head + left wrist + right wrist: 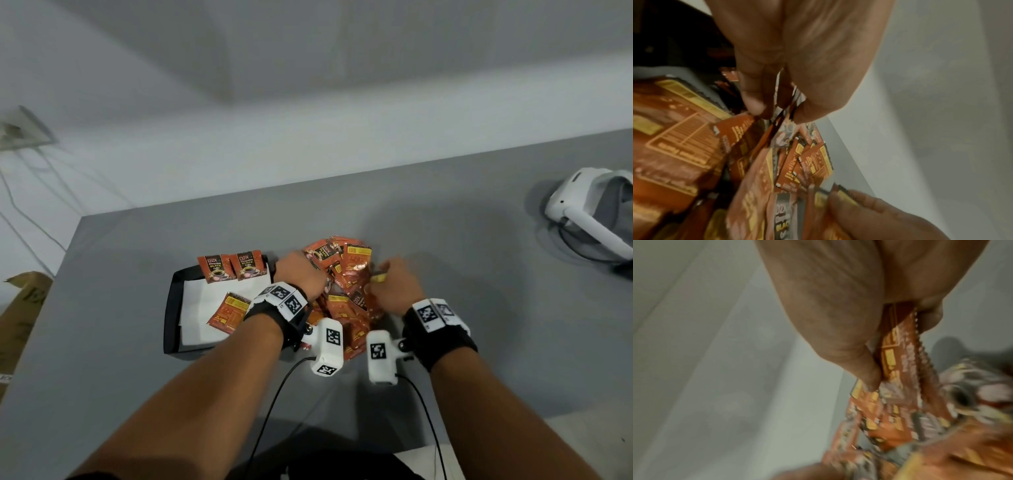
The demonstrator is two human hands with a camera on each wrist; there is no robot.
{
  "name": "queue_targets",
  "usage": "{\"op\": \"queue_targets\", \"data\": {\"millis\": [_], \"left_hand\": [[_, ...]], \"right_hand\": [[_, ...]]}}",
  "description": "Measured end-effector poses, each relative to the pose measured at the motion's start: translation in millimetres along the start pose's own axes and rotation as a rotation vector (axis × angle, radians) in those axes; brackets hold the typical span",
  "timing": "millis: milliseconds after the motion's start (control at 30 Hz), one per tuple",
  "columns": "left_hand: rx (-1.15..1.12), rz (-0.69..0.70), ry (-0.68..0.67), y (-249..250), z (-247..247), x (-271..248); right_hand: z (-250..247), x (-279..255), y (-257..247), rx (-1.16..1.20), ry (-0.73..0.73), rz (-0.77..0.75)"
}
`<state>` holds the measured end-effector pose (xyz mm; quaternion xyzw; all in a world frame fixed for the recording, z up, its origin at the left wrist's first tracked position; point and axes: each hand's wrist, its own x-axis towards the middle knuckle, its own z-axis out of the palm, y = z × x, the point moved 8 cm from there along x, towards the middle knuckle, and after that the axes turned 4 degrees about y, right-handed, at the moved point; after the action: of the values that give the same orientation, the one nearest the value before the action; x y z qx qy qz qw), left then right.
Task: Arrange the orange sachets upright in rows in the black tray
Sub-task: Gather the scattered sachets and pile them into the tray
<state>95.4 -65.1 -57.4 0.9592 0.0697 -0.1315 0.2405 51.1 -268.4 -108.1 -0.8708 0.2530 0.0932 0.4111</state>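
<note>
Head view: reaching with left hand (301, 274) and right hand (397, 284) into the heap of orange coffee sachets (346, 274) on the grey counter (445, 240), just right of the black tray (170, 308). Inside the tray: two upright sachets (233, 269) leaning on the far wall, one flat sachet (230, 312) nearer.

Left wrist view: pinching one sachet edge (780, 125) between thumb and fingers (754, 100). Best lifting a single packet, printed face forward.

Right wrist view: clamping a serrated sachet (898, 344) between thumb and fingers (929, 311). Worth standing it beside the upright pair, edges touching.
</note>
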Motion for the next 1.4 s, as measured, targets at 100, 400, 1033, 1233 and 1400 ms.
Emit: {"op": "queue_targets", "data": {"millis": [100,400,1033,1233,1400], "left_hand": [[-0.106,-0.027,0.006,-5.4,-1.4,-0.2],[-0.143,-0.063,-0.151,-17.6,12.2,-6.1],[0.217,0.178,-0.253,46.4,32.0,2.2],[0.423,0.198,-0.157,46.4,48.4,3.3],[0.088,0.224,-0.152,38.4,24.7,8.5]], "right_hand": [[-12.3,7.3,-12.7,0.299,-0.036,-0.019],[17.6,49.3,-26.3,0.089,0.021,-0.013],[-24.9,55.8,8.2,0.334,0.016,-0.063],[-13.4,51.6,-7.9,0.208,-0.096,-0.148],[6.5,62.0,-19.3,-0.010,-0.069,-0.201]]}}
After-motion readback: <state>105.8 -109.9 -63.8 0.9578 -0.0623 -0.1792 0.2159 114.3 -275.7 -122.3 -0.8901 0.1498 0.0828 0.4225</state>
